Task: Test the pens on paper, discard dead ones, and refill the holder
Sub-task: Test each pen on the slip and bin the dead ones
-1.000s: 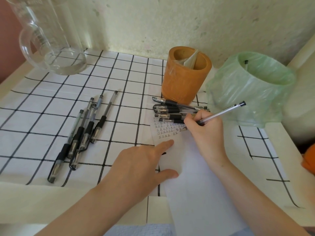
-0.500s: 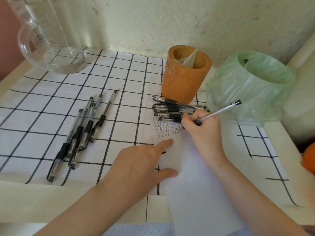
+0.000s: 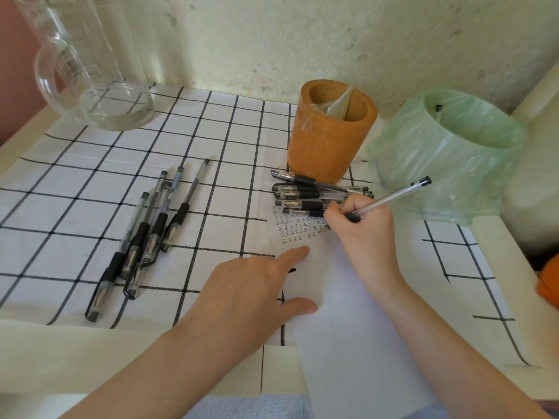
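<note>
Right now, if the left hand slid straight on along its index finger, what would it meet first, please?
Most likely the right hand, where it grips the pen near its tip: the index finger of the left hand points that way across the paper, over the written marks. Depth is unclear.

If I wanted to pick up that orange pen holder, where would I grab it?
Grip the pen holder round its upright curved wall, probably coming from the left. The green-lined bin crowds its right side, and pens lie just in front of its base.
</note>
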Demonstrator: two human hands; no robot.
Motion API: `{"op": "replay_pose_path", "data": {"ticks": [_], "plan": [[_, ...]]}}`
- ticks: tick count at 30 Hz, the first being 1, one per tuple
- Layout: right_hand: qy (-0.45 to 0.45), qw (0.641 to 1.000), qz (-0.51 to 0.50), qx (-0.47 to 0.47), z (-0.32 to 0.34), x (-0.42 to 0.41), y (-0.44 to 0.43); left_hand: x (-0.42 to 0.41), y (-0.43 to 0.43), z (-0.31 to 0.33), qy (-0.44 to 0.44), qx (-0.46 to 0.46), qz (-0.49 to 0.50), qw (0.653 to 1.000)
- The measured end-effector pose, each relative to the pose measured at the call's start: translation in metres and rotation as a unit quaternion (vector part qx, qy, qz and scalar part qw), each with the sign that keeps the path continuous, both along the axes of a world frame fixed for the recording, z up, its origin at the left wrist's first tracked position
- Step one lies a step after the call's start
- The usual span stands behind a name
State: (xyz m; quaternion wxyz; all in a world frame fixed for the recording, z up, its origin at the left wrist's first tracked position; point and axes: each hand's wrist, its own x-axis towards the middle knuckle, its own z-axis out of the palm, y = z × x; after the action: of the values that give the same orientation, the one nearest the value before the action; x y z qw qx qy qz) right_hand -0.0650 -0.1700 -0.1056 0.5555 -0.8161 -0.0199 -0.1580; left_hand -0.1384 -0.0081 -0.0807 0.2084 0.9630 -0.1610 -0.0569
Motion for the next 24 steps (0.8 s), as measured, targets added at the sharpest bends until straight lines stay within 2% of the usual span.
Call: {"op": "replay_pose_path", "data": {"ticks": [24], "plan": [[0.000,1.000,0.012,0.007,0.0019,-0.0016,0.0008,0.0016,-0.0005,-0.0027,-0.002,-0.007,-0.006,1.000]]}}
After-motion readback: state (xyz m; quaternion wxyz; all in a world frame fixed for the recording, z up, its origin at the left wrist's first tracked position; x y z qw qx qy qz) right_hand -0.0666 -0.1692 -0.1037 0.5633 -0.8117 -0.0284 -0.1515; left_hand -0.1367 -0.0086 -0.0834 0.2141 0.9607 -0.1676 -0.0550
